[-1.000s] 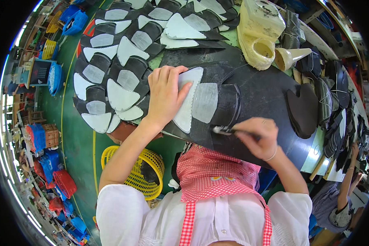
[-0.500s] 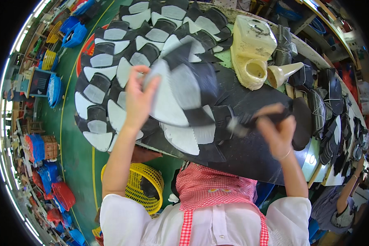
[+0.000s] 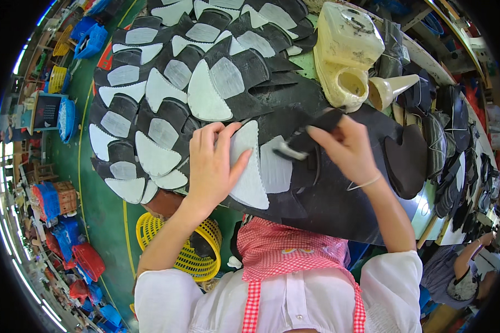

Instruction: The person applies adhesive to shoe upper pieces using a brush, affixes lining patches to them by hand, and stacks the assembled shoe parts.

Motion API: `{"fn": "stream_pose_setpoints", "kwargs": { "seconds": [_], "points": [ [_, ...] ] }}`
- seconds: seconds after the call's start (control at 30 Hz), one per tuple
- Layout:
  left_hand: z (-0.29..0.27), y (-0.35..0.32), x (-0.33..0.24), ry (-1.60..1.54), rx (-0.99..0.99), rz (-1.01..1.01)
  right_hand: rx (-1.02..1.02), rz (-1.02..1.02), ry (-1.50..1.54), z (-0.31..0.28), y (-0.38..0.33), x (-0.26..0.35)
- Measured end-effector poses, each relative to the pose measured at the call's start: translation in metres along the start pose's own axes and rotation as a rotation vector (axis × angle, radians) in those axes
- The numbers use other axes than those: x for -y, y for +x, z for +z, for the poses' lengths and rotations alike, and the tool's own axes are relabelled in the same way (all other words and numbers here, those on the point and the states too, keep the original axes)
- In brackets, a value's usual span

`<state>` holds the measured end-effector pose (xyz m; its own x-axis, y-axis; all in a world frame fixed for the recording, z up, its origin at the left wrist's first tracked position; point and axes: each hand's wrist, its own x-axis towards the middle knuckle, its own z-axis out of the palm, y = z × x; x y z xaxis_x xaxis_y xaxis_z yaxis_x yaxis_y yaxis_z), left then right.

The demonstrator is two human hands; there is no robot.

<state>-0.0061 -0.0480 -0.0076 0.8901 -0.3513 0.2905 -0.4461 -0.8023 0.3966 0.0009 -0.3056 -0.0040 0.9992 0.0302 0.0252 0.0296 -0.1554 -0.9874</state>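
My left hand (image 3: 212,158) pinches the left edge of a black-and-white cut shoe piece (image 3: 245,175) between thumb and fingers. The piece lies on a dark sheet (image 3: 339,208), its white serrated part and pale patch facing up. My right hand (image 3: 350,145) is wrapped round a dark-handled brush (image 3: 311,136). Whitish bristles at its tip meet or hover just over the pale patch; I cannot tell which. Another such shoe piece (image 3: 206,91) lies just beyond my left hand, at the near edge of several overlapping rows of similar pieces (image 3: 141,36).
A yellowish plastic container (image 3: 350,39) with a round opening stands at the far side, a funnel-like spout (image 3: 391,91) beside it. A dark curved pad (image 3: 408,161) and bundled dark pieces (image 3: 447,150) are at right. Below the table's left edge sits a yellow basket (image 3: 175,247).
The piece my left hand held raised now lies on the overlapping rows. My left hand has come nearer and grips another piece. My right hand has moved left with the brush, over that piece.
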Motion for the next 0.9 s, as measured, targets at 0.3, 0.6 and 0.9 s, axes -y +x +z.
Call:
{"fn": "stream_pose_setpoints", "kwargs": {
  "seconds": [0.3, 0.6, 0.9],
  "points": [
    [-0.002, 0.003, 0.012, -0.083, 0.063, 0.132, -0.127, -0.184, -0.251, -0.007, -0.006, 0.017],
    [-0.003, 0.009, 0.014, -0.089, 0.099, 0.186, 0.113, -0.531, -0.491, 0.012, -0.019, 0.011],
    [-0.004, 0.011, 0.018, -0.056, 0.109, 0.201, 0.188, -0.558, -0.39, -0.019, -0.057, 0.019]
  ]
}}
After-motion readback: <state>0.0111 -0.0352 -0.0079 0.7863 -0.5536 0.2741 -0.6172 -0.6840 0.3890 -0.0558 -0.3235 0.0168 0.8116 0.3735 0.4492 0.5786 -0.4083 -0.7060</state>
